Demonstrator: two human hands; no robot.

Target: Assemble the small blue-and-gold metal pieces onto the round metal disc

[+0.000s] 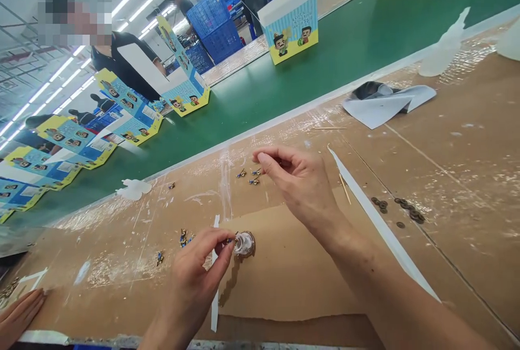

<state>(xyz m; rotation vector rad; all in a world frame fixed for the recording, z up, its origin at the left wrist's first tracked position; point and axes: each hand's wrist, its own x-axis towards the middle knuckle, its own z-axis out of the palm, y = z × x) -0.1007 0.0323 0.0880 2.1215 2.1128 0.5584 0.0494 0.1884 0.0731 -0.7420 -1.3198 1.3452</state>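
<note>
Fingers of your left hand [199, 263], low centre of the frame, pinch together on a small dark piece pressed against a small round metal-and-clear part [245, 243] that rests on the cardboard sheet [292, 274]. White strip [214, 285] runs just beside that hand. Your right hand [298, 179], mid-frame, has thumb and forefinger closed on something too small to make out, just right of three tiny blue-and-gold figures [249, 175]. More tiny figures [183, 238] lie left of the round part. Dark washers [400, 210] scattered at right, beyond a long white strip [382, 231]. Another person's hand [18, 315] at lower left corner. Farther up: grey cloth [385, 102], green conveyor belt [325, 63], printed cartoon boxes [290, 27] standing on it, blue crates [215, 30] upper centre.
</note>
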